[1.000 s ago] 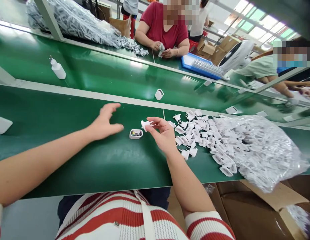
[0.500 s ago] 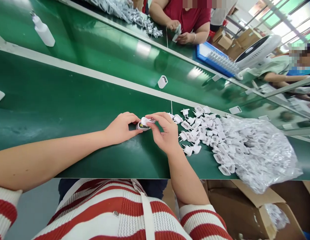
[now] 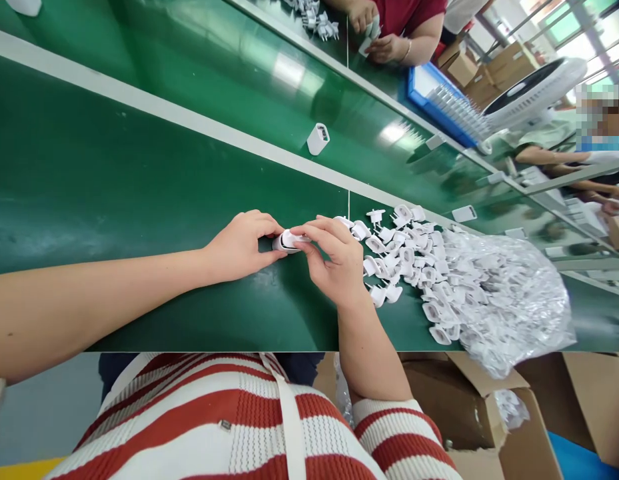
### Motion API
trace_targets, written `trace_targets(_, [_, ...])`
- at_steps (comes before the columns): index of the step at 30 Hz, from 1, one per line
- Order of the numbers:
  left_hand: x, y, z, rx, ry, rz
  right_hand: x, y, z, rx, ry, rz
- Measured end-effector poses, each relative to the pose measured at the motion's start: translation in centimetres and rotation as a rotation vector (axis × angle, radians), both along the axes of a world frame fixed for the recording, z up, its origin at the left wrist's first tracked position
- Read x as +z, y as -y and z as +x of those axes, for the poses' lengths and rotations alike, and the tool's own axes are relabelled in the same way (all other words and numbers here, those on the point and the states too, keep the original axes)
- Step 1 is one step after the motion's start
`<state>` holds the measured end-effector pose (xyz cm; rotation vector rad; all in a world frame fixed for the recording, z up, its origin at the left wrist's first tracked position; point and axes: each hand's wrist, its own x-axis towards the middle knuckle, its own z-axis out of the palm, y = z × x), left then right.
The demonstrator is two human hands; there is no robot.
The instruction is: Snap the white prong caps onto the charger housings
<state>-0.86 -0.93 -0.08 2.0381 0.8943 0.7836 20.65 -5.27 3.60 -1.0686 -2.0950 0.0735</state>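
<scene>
My left hand [image 3: 244, 245] grips a white charger housing [image 3: 280, 244] by its sides, low over the green bench. Between the thumb and fingers of my right hand [image 3: 334, 257] is a white plug cap [image 3: 292, 238], laid over the housing's open end. A thin dark gap shows between cap and housing. The cap's prongs are mostly hidden by my fingers. Just right of my right hand lies a heap of loose white plug caps [image 3: 404, 257], spilling from a clear plastic bag [image 3: 519, 300].
Beyond a pale divider strip [image 3: 189, 125], another white housing [image 3: 318, 139] stands on the green belt [image 3: 239, 87]. Across it, a co-worker's hands [image 3: 376, 33] hold a white part near a blue tray [image 3: 442, 103]. Cardboard boxes [image 3: 529, 427] sit below the bench edge at right.
My right hand has lowered the plug cap over the housing's opening, covering the inside that showed before. The housings on the belt have shifted left, and the view has moved slightly.
</scene>
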Motion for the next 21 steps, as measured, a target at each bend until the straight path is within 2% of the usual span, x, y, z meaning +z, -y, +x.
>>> trace_targets(5, [-0.1, 0.0, 0.1, 0.012, 0.013, 0.009, 0.3, 0.2, 0.1, -0.026, 0.014, -0.013])
trace_targets(10, [0.0, -0.1, 0.1, -0.001, 0.001, 0.027, 0.4, 0.4, 0.0, -0.072, 0.133, -0.019])
trace_targets(15, [0.0, 0.0, 0.2, 0.005, -0.016, 0.029, 0.6, 0.8, -0.6, -0.2, 0.239, -0.048])
trace_targets(21, [0.0, 0.1, 0.3, 0.03, -0.04, 0.021, 0.9, 1.4, -1.6, -0.292, 0.261, -0.124])
